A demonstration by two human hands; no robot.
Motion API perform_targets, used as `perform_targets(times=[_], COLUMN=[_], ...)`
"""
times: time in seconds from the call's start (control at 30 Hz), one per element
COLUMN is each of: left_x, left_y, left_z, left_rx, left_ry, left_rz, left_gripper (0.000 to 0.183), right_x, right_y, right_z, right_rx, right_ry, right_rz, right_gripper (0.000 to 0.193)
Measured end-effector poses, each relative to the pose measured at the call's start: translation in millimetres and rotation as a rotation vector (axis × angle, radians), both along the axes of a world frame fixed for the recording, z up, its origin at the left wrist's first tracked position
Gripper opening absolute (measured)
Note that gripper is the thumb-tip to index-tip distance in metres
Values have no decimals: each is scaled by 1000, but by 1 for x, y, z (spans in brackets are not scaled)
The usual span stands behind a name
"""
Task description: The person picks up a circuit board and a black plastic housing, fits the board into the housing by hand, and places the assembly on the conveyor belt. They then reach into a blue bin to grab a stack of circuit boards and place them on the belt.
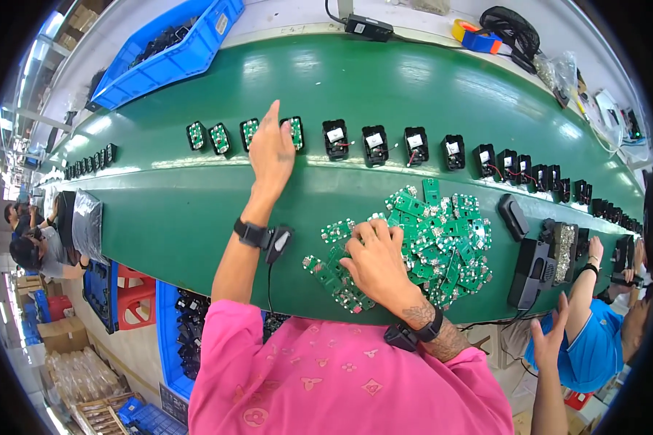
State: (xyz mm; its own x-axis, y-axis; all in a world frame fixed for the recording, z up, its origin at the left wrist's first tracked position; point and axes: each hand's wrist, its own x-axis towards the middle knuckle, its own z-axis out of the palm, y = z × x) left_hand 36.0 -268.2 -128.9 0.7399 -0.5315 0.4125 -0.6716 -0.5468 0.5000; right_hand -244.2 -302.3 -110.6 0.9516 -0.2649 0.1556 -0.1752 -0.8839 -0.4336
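Observation:
My left hand [272,154] reaches over the row of small black housings, its fingers stretched out. Beside its thumb is a housing with a green circuit board [293,132] in it, and another filled housing [249,130] is partly covered by the fingers. To the left stand two more filled housings [218,138]. My right hand [379,262] rests on the near left side of a loose pile of green circuit boards [450,243]. Its fingers are curled down over boards, and their undersides are hidden. Right of the left hand, open black housings [375,145] hold white parts and thin wires.
A blue crate [170,54] of black parts stands at the back left. Right of the pile lie a black device [533,272] and a dark case [514,216]. A co-worker in blue [584,341] sits at the right. Housings continue along the green bench [196,239].

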Motion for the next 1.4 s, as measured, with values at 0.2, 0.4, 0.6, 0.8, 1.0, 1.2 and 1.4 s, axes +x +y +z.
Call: perform_targets(times=[0.2,0.4,0.6,0.8,1.0,1.2,1.4], left_x=[-57,-49,-97,-155,-168,-177,-173], left_y=[-9,-20,26,49,51,45,49], left_z=[36,14,34,30,-6,16,7], left_rx=[340,170,-311,-784,-791,-538,-492], left_ry=[203,120,799,1618,1496,1018,851], left_rz=[-337,-337,-657,-609,-455,-475,-459], left_gripper=[76,53,44,46,15,20,21], right_x=[-3,-20,-29,-36,-32,-17,-19], right_y=[-16,-44,-63,-57,-53,-49,-50], right_z=[12,23,14,13,25,32,32], right_rx=[264,1325,1578,1466,1532,1577,1427], right_ry=[-171,-443,-559,-409,-309,-431,-270], right_rz=[-2,-354,-329,-311,-273,-310,-377], right_gripper=[17,22,33,19,8,9,13])
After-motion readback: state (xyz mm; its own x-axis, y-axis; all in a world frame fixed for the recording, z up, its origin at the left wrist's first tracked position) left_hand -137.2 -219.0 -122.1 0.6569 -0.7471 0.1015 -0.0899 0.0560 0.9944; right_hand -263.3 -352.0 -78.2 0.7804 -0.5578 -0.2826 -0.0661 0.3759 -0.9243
